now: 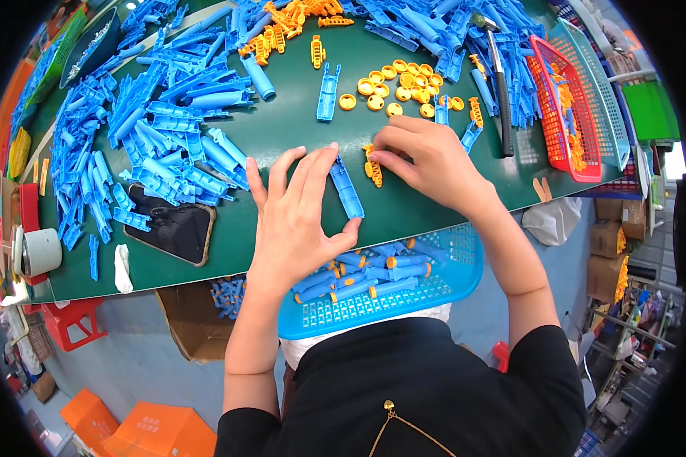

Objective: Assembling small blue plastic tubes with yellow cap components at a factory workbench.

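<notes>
Nearest the body there's a basket [442,285] of blue tubes [392,288], on the near side of the shell [347,188]. Left hand [291,221] has that shell clamped between thumb and fingertip, one at each end, at the green table [293,107]. Just right of the shell, the right hand's [431,156] thumb and index are pinched on a yellow clip [374,172]. Past the shell: yellow caps [375,102] off to the right, big blue pile [213,100] to the left.

- Pale printed characters are borne by the larger orange box [160,436] at the near left, too small to be read.
- Elsewhere, no text, number or sign can be read.
</notes>
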A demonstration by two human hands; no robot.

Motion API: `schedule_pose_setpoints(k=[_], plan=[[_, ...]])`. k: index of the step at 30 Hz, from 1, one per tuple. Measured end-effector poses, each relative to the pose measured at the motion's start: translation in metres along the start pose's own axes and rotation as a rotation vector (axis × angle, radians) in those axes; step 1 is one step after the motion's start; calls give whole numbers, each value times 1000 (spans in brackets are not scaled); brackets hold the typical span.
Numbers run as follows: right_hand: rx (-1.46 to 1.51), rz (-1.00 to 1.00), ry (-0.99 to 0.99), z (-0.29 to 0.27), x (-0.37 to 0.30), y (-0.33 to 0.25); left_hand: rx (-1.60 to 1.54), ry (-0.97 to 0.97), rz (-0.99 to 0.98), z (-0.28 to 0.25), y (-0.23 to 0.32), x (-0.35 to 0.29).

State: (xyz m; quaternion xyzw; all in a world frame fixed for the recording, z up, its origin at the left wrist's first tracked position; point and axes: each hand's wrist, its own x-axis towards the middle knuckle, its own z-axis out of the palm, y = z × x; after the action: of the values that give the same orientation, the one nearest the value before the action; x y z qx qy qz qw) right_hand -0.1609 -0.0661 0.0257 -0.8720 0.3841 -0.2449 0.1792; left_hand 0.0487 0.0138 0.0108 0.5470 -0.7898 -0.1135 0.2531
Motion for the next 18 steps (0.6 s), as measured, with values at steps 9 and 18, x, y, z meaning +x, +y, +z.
schedule_pose_setpoints(k=[9, 18], plan=[[143, -91, -37, 14, 2, 1, -20, 12, -7, 1, 0, 0], [-7, -311, -66, 23, 17, -14, -26, 27, -13, 1, -1, -1]])
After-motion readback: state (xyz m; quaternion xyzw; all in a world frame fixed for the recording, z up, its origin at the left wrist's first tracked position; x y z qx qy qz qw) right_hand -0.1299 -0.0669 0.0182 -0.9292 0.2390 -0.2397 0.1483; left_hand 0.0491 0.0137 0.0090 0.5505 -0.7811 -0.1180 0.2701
